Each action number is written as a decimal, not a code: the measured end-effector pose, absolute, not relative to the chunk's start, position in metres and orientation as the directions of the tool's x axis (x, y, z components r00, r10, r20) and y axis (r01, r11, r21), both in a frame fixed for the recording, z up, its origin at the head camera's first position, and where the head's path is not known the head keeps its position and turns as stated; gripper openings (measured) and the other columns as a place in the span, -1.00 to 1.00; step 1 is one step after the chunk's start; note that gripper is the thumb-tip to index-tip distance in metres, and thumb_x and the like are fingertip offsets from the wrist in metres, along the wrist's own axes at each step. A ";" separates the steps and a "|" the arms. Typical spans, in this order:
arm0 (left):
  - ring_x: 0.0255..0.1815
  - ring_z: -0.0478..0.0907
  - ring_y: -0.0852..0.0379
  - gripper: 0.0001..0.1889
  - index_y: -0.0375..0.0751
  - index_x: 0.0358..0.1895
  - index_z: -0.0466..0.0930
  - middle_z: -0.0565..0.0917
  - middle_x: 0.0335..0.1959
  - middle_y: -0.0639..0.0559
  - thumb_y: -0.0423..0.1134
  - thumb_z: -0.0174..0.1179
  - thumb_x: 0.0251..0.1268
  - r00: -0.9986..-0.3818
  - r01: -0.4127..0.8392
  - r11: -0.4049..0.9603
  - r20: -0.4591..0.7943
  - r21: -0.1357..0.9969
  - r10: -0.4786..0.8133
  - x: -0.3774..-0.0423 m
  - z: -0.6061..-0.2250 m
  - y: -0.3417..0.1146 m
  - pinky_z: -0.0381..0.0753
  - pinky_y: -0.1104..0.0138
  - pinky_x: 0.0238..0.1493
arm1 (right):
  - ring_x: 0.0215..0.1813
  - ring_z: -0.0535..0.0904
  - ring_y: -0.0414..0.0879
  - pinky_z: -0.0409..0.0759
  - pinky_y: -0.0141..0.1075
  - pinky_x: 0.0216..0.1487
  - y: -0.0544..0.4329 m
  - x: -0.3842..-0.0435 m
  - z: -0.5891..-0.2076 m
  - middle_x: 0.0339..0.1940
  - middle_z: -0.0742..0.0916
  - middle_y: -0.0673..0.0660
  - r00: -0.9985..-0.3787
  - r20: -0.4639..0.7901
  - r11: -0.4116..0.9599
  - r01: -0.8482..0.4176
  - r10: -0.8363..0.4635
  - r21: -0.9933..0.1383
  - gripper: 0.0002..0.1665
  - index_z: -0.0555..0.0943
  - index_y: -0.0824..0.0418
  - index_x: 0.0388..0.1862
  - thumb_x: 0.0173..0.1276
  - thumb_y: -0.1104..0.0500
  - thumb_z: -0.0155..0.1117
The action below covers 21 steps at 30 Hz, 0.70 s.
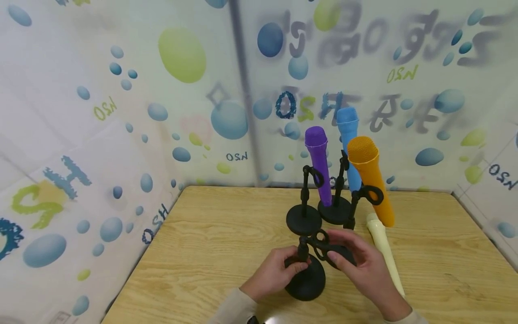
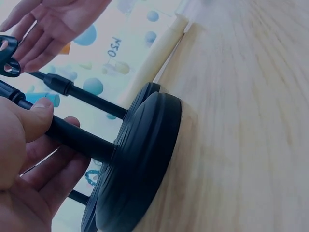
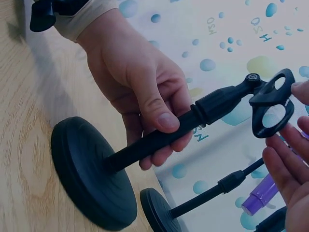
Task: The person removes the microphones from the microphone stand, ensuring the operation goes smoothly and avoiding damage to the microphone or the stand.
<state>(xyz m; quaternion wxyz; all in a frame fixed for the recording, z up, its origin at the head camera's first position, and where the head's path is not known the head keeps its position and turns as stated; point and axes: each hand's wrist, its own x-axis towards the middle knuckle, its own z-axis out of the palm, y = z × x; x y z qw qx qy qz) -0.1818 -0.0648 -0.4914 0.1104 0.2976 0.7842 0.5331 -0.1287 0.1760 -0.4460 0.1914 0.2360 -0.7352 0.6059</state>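
If my left fingers [image 3: 153, 104], clamped round the microphone stand [image 3: 131, 155], slip, my right fingers [image 3: 283, 169], apart at its clip [image 3: 263, 100], could topple it.

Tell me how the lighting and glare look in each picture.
Head view: brightest, with white glare at the bottom edge beside the left sleeve; left wrist view: dim, bluish, the black base dark against the table; right wrist view: also dim and bluish.

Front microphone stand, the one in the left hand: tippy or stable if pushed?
Probably hard to tip: the round base is broad against the slim pole. The pole looks straight and solid, so likely stiff. The clip may swivel, since a pivot joint shows beside it.
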 end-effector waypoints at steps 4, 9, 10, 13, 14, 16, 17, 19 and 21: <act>0.08 0.76 0.28 -0.80 -0.28 0.09 0.75 0.87 0.00 -0.10 -0.28 0.32 0.56 -0.813 0.354 0.258 0.160 0.899 0.560 -0.185 -0.494 -0.070 0.69 0.40 0.23 | 0.20 0.72 -0.26 0.65 -0.50 0.26 0.176 -0.129 -0.447 0.24 0.78 -0.01 -0.810 0.577 0.170 -0.586 -0.104 -0.792 -0.44 0.62 0.38 0.31 0.35 0.64 0.34; 0.09 0.78 0.21 -0.83 -0.19 0.06 0.77 0.88 0.00 -0.08 -0.24 0.32 0.57 -0.833 0.373 0.288 0.182 0.882 0.522 -0.189 -0.494 -0.080 0.70 0.35 0.24 | 0.19 0.73 -0.26 0.66 -0.50 0.24 0.176 -0.130 -0.449 0.20 0.79 0.05 -0.808 0.581 0.174 -0.589 -0.099 -0.789 -0.45 0.63 0.38 0.30 0.36 0.64 0.34; 0.10 0.79 0.19 -0.84 -0.17 0.06 0.77 0.88 0.00 -0.06 -0.23 0.32 0.58 -0.839 0.373 0.296 0.184 0.880 0.512 -0.190 -0.494 -0.082 0.70 0.34 0.24 | 0.19 0.73 -0.26 0.66 -0.50 0.24 0.176 -0.130 -0.449 0.20 0.78 0.03 -0.811 0.576 0.177 -0.585 -0.100 -0.792 -0.46 0.63 0.37 0.29 0.37 0.63 0.34; 0.11 0.79 0.15 -0.83 -0.16 0.08 0.77 0.88 0.00 -0.01 -0.21 0.31 0.59 -0.856 0.367 0.318 0.183 0.874 0.484 -0.193 -0.493 -0.091 0.71 0.32 0.24 | 0.17 0.73 -0.24 0.67 -0.50 0.22 0.176 -0.131 -0.450 0.18 0.78 0.11 -0.812 0.574 0.171 -0.584 -0.106 -0.794 -0.49 0.63 0.41 0.28 0.38 0.62 0.34; 0.11 0.80 0.13 -0.82 -0.17 0.09 0.77 0.87 0.01 0.00 -0.21 0.31 0.59 -0.861 0.362 0.321 0.182 0.875 0.475 -0.195 -0.493 -0.094 0.72 0.31 0.23 | 0.17 0.73 -0.23 0.68 -0.49 0.22 0.175 -0.132 -0.450 0.17 0.78 0.14 -0.810 0.576 0.168 -0.586 -0.108 -0.793 -0.49 0.63 0.42 0.28 0.38 0.63 0.33; 0.10 0.80 0.12 -0.81 -0.16 0.10 0.77 0.87 0.01 0.03 -0.21 0.31 0.60 -0.873 0.351 0.338 0.176 0.873 0.454 -0.198 -0.493 -0.100 0.73 0.30 0.20 | 0.16 0.73 -0.23 0.68 -0.50 0.21 0.175 -0.132 -0.452 0.17 0.78 0.11 -0.811 0.574 0.166 -0.585 -0.115 -0.794 -0.50 0.64 0.42 0.27 0.38 0.62 0.33; 0.10 0.79 0.12 -0.82 -0.14 0.09 0.77 0.87 0.01 0.04 -0.21 0.30 0.60 -0.879 0.348 0.350 0.174 0.870 0.443 -0.200 -0.493 -0.103 0.73 0.31 0.20 | 0.15 0.73 -0.23 0.68 -0.49 0.20 0.175 -0.133 -0.452 0.17 0.78 0.11 -0.810 0.574 0.167 -0.586 -0.117 -0.793 -0.51 0.65 0.42 0.27 0.38 0.62 0.33; 0.08 0.80 0.11 -0.84 -0.10 0.07 0.78 0.87 0.00 0.05 -0.21 0.30 0.60 -0.891 0.343 0.372 0.174 0.862 0.419 -0.204 -0.494 -0.109 0.73 0.30 0.17 | 0.14 0.73 -0.23 0.69 -0.49 0.19 0.176 -0.134 -0.454 0.17 0.79 0.02 -0.813 0.568 0.171 -0.582 -0.125 -0.795 -0.52 0.66 0.41 0.26 0.39 0.61 0.33; 0.06 0.80 0.09 -0.87 -0.06 0.04 0.78 0.87 -0.01 0.05 -0.21 0.30 0.60 -0.902 0.339 0.396 0.177 0.853 0.393 -0.208 -0.494 -0.115 0.73 0.29 0.15 | 0.15 0.74 -0.22 0.70 -0.48 0.19 0.176 -0.135 -0.455 0.17 0.78 -0.07 -0.817 0.561 0.174 -0.576 -0.133 -0.798 -0.53 0.66 0.39 0.25 0.40 0.60 0.34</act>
